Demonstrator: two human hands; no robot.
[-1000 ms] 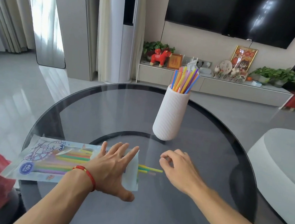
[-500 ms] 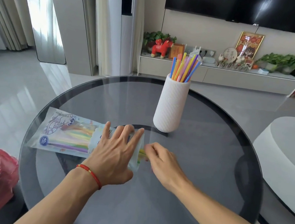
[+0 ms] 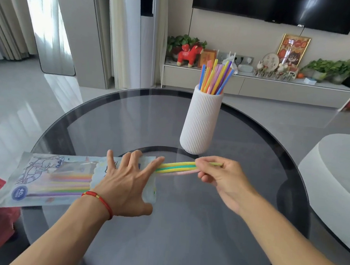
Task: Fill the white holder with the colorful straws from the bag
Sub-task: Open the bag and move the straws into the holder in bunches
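Your left hand (image 3: 124, 183) lies flat, fingers spread, pressing the bag (image 3: 55, 180) onto the counter (image 3: 180, 231) at 9 o'clock. Your right hand (image 3: 221, 177) pinches a small bunch of straws (image 3: 176, 167), yellow, green and pink, partly out of the bag's mouth. The white holder (image 3: 201, 122) stands upright at 12 o'clock, already carrying colorful straws.

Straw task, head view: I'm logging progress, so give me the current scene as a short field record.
left hand: fingers spread, pressing the bag flat on the glass table
right hand: pinching a small bunch of straws, partly out of the bag mouth
white holder: upright, already holding several straws
bag contents: more straws inside
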